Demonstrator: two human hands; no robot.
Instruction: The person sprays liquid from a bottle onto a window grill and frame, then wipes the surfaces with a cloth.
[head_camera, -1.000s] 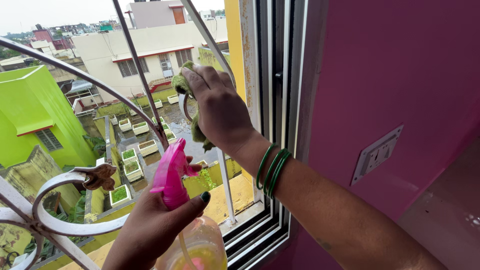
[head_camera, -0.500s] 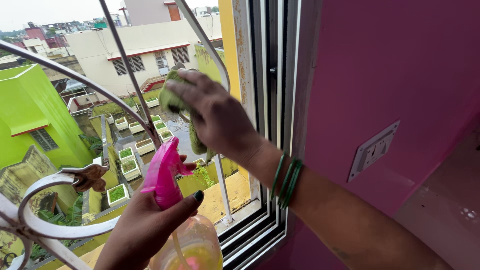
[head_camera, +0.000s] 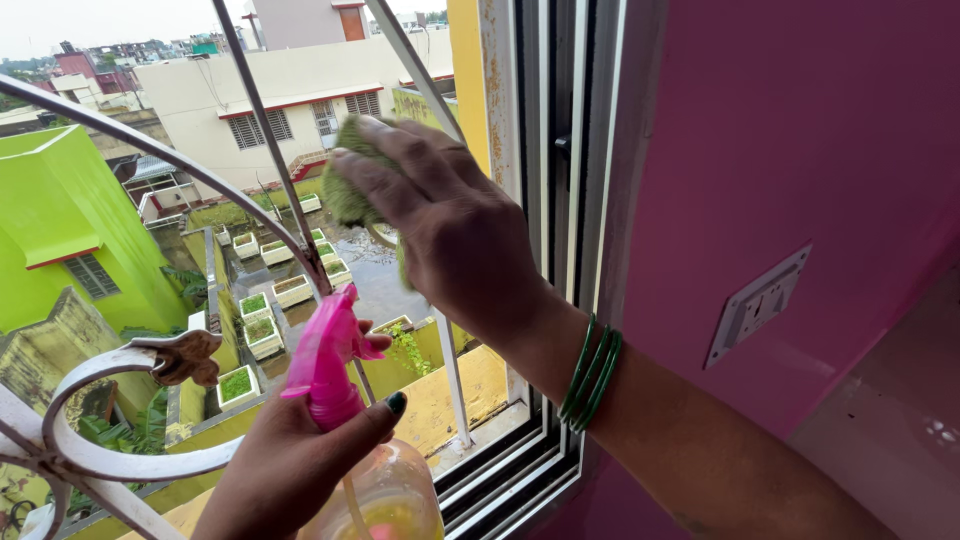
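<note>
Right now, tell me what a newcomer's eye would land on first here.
The right hand at the centre, pressing a green cloth against the white window grille. Below it, the left hand grips a spray bottle of yellowish liquid with a bright pink trigger head. Green bangles ring the right wrist, and a pink wall fills the right side.

curved white grille bars (head_camera: 262, 140) crossing the opening, narrow gaps between, window frame (head_camera: 560, 200) close right
</note>
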